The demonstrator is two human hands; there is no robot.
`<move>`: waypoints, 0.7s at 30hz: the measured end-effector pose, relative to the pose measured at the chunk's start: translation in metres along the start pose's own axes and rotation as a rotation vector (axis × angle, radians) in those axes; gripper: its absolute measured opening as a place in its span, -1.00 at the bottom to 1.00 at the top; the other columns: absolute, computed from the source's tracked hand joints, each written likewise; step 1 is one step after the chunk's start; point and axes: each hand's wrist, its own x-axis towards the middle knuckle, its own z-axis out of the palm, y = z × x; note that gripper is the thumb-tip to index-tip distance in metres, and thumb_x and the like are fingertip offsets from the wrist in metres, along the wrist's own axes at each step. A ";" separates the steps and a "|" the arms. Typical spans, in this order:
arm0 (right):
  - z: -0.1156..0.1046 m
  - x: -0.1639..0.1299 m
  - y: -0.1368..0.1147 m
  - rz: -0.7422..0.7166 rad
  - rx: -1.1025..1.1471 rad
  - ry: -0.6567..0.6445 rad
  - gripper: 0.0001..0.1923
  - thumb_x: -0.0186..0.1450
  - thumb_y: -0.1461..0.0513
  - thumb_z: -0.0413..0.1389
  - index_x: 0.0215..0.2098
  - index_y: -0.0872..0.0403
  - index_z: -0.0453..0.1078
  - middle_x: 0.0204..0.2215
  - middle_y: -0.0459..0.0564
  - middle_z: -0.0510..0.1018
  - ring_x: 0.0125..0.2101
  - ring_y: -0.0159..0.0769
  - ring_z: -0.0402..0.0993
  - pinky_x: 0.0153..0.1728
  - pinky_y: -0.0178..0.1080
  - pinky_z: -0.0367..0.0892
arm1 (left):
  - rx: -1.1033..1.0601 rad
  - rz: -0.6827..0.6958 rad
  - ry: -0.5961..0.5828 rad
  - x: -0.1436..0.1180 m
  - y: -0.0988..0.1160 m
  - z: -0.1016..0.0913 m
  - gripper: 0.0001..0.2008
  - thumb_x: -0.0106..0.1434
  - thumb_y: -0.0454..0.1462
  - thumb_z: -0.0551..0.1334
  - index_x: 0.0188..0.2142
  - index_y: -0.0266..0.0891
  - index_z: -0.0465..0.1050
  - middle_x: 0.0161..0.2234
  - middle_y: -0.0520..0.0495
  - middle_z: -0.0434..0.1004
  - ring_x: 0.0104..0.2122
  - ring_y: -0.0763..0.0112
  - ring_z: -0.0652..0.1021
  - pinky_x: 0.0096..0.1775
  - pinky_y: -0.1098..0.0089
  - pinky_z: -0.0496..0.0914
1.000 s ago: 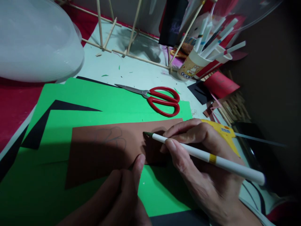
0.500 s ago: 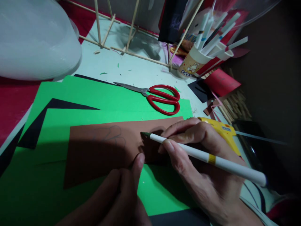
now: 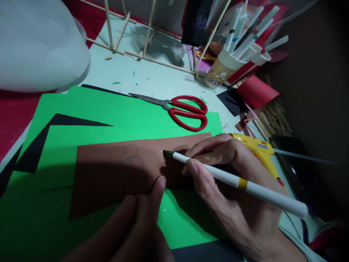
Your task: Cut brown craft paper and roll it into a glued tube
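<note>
A strip of brown paper point(image 3: 95, 174) lies on green sheets, with outlined rounded shapes drawn on its left half. My right hand point(image 3: 231, 182) is closed round a white felt-tip marker point(image 3: 261, 194) with a yellow band. The marker's dark green tip is at the brown paper's surface, right of the drawn outlines; I cannot tell whether it touches. My left hand point(image 3: 136, 222), in shadow, pinches the paper's lower edge, its thumb on top and its other fingers curled. Beyond the paper, red-handled scissors point(image 3: 188, 112) rest on the green sheets point(image 3: 62, 105).
A cup of markers point(image 3: 222, 69) stands at the back right. Behind the scissors is a frame of thin wooden sticks point(image 3: 163, 63). A yellow glue gun point(image 3: 253, 145) lies beyond my right hand. A large whitish rounded object point(image 3: 40, 47) sits at the back left.
The whole view has shifted slightly, so things appear a little further left and up. Both hands keep their grips, and the marker tip has stayed in nearly the same spot over the paper.
</note>
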 end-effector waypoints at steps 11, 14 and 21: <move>-0.006 0.001 -0.004 -0.056 -0.069 -0.024 -0.78 0.30 0.41 0.17 -0.39 0.00 0.30 -0.45 -0.07 0.52 -0.43 -0.34 0.49 -0.44 -0.26 0.42 | 0.058 -0.025 -0.011 -0.005 0.007 0.003 -0.88 0.33 -0.22 0.15 -0.26 -0.12 0.46 0.27 -0.08 0.40 0.22 0.05 0.41 0.31 -0.08 0.21; -0.006 -0.001 -0.003 -0.078 -0.063 -0.040 -0.78 0.28 0.43 0.19 -0.39 0.04 0.29 -0.45 -0.08 0.52 -0.43 -0.39 0.49 -0.45 -0.32 0.43 | 0.065 -0.037 -0.011 -0.004 0.008 0.004 -0.85 0.35 -0.23 0.12 -0.24 -0.13 0.47 0.28 -0.08 0.39 0.22 0.04 0.41 0.29 -0.10 0.23; -0.005 -0.005 0.000 -0.050 -0.135 -0.034 -0.80 0.34 0.33 0.19 -0.37 0.01 0.28 -0.42 -0.14 0.54 -0.42 -0.41 0.51 -0.46 -0.33 0.44 | 0.086 -0.037 -0.039 -0.004 0.007 0.000 -0.84 0.38 -0.24 0.11 -0.27 -0.15 0.45 0.29 -0.09 0.37 0.25 -0.06 0.39 0.28 -0.16 0.24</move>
